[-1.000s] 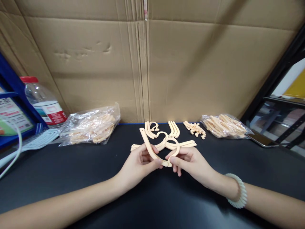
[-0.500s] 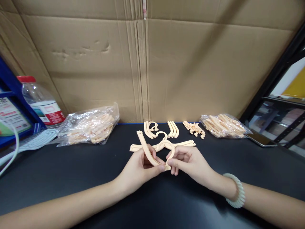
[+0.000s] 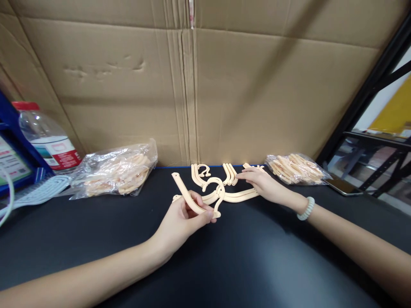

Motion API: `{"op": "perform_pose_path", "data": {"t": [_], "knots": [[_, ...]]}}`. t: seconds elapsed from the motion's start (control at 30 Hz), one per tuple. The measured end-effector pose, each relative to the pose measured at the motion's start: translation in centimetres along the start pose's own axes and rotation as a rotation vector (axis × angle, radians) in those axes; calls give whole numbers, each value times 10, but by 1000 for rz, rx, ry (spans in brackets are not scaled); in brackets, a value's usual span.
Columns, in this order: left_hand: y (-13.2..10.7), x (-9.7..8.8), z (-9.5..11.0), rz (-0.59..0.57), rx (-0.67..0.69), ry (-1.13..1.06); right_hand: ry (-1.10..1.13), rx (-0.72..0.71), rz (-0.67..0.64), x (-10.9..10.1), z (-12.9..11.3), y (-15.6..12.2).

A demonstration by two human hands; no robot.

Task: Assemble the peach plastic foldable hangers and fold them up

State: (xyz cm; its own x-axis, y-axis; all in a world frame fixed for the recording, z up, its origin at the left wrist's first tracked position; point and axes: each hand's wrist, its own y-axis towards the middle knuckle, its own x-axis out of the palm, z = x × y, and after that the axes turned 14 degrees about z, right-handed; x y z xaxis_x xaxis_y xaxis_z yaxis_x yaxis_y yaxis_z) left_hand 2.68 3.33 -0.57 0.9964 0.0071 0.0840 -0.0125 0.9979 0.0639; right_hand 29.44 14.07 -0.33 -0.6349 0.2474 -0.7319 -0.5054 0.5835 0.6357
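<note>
My left hand [image 3: 184,218] is closed on a cream plastic hanger piece [image 3: 192,201], a curved arm joined to a hook, held just above the black table [image 3: 224,265]. My right hand [image 3: 261,185] has reached to the back of the table, fingers stretched over a small pile of cream curved arms [image 3: 230,173] and small clips. Whether it holds one, I cannot make out. A finished cream hanger [image 3: 239,196] lies flat between the two hands. More hook parts [image 3: 201,173] lie behind it.
A cardboard wall [image 3: 205,85] closes the back. A clear bag of cream parts [image 3: 115,173] lies back left, another bag [image 3: 297,167] back right. A water bottle [image 3: 48,137] and blue shelf stand at far left. A phone [image 3: 343,187] lies at the right.
My right hand let go of the hanger piece and moved back and right to the pile of parts. My left hand kept the piece and shifted slightly left.
</note>
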Motion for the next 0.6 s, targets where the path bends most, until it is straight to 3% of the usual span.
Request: {"op": "perform_pose_path", "data": {"t": [0.4,0.6], "knots": [[1,1,2,8,-21,-37,-45,-57,-26,11,8,7],[1,0,0,22,-17,-48,6,10,135,3,-2,8]]}}
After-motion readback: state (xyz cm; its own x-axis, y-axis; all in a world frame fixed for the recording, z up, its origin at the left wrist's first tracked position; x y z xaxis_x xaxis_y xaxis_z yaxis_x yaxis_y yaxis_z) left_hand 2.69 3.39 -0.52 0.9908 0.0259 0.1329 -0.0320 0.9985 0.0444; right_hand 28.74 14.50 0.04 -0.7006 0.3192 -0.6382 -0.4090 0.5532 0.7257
